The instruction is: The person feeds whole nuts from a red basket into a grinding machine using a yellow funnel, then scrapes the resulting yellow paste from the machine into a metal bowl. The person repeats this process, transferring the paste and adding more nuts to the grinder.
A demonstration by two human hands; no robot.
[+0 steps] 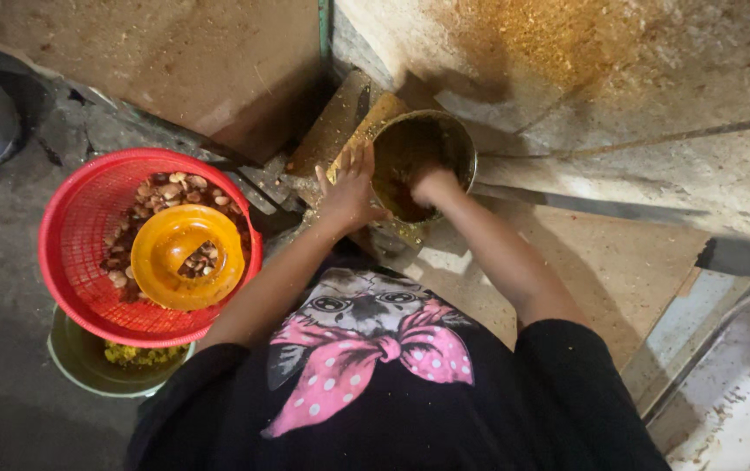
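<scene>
Head view: left hand lies open on the rim of the round metal funnel. Right hand reaches inside, onto brown mash; its grip I cannot tell. Fingers could get hurt if the grinder turns. Left of both hands sits a red basket of nuts.

Red mesh basket of nuts, orange bowl, green basin with perhaps yellow mash

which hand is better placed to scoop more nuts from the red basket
Left, probably. The left hand rests on the rim of the metal pot, on the side facing the red basket and its orange bowl. The right hand is down inside the pot, farther away.
</scene>
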